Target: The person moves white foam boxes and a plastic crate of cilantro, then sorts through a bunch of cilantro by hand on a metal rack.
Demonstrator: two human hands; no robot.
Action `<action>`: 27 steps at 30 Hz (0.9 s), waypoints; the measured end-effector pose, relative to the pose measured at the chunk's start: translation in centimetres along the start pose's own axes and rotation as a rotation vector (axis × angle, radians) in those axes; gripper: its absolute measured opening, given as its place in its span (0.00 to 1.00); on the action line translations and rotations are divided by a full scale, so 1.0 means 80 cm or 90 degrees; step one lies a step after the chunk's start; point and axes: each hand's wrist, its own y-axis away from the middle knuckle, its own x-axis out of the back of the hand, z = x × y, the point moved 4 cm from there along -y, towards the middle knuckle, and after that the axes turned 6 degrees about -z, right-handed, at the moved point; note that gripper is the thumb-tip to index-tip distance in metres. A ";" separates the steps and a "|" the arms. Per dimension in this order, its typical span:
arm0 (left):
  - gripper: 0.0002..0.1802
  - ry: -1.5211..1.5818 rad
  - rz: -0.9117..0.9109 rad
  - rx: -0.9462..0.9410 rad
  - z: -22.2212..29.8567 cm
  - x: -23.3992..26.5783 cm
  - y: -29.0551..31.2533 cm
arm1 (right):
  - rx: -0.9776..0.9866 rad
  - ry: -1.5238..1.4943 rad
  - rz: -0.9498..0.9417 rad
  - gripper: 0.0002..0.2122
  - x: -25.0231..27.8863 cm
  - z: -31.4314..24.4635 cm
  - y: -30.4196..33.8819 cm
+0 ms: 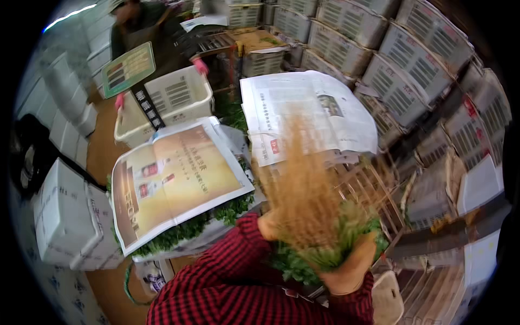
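Bunch [310,203] of leafy greens with long brown roots, right of middle, in the hands. Long axis runs near to far: green stems at the near right end, root tips pointing far and a touch left, over the near part of the white printed sheets [346,130]. Root mass badly blurred; exact tips cannot be made out.

Right hand [349,265]: grip closed round the green stems at the near end, so the roots reach away from it, far and left. Left hand [268,226]: at the near left flank of the roots, back of hand showing, fingers hidden; cannot tell whether it is wrapped or only resting. Left is the nearer to the roots, right to the leaves. Leaves below the stems: unclear whether all belong to this bunch.

Edges: coloured printed sheet [189,173] to the left, lying on more greens [189,233] that stick out along its near edge. Slatted frame [379,189] just beside the roots on the right; stacked crates [398,84] beyond it. Tightest side judged right; more room over the sheets, left and far. Co-worker [143,32] with cream crate [189,89], well apart, far left.
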 end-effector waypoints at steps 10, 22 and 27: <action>0.68 0.066 0.129 -0.070 0.129 0.138 0.179 | 0.422 0.304 -0.031 0.27 -0.133 -0.226 -0.033; 0.65 -0.027 0.227 -0.202 0.244 0.171 0.249 | 0.596 0.255 0.059 0.30 -0.145 -0.259 -0.097; 0.65 -0.184 0.159 -0.268 0.356 0.203 0.195 | 0.562 0.039 0.179 0.46 -0.170 -0.232 -0.188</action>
